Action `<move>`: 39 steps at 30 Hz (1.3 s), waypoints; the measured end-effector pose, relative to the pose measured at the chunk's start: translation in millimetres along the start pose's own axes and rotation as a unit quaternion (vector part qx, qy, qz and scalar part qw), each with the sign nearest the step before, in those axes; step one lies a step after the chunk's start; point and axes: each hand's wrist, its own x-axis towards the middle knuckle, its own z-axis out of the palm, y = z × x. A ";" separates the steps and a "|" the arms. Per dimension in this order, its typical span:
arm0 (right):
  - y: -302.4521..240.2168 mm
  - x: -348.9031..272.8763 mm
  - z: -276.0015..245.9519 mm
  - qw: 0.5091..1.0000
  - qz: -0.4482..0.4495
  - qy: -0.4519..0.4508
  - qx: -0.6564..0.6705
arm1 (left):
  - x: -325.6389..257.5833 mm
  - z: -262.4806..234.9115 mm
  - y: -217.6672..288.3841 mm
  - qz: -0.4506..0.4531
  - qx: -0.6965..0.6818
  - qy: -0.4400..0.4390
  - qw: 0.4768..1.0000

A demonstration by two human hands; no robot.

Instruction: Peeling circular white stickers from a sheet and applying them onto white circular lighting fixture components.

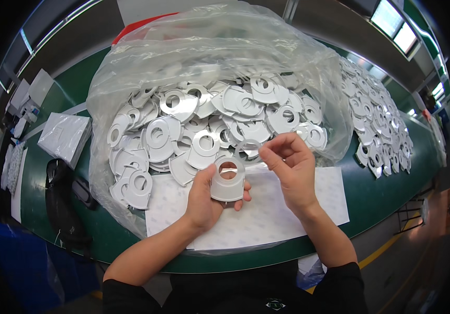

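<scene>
My left hand grips a white plastic plate with a round hole near its top; the thumb lies along one edge and the fingertips wrap the other. Pinched between thumb and forefinger of my right hand is a thin clear ring, just above and to the right of that plate. Whether the ring touches the plate I cannot tell. Behind both hands spreads a heap of similar white plates, several overlapping at odd angles. A white sheet lies beneath my hands.
A large clear plastic bag surrounds the heap. To the right, more white plates are spread on the green table. At left are a wrapped white package, a black pouch and a small dark object.
</scene>
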 end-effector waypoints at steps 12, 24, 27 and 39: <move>15.8 -7.4 10.5 0.994 0.070 -0.082 0.029 | 4.1 0.2 -1.8 0.011 -0.013 -0.021 1.000; 17.3 -8.1 12.2 0.992 0.089 -0.084 0.024 | 3.8 0.8 -0.3 0.014 -0.009 -0.024 1.000; 16.4 -7.7 12.5 0.993 0.086 -0.082 0.019 | 3.7 1.5 0.0 0.012 -0.009 -0.025 1.000; 16.6 -7.4 12.3 0.992 0.089 -0.085 0.011 | 3.6 0.5 -1.2 0.007 -0.008 -0.022 1.000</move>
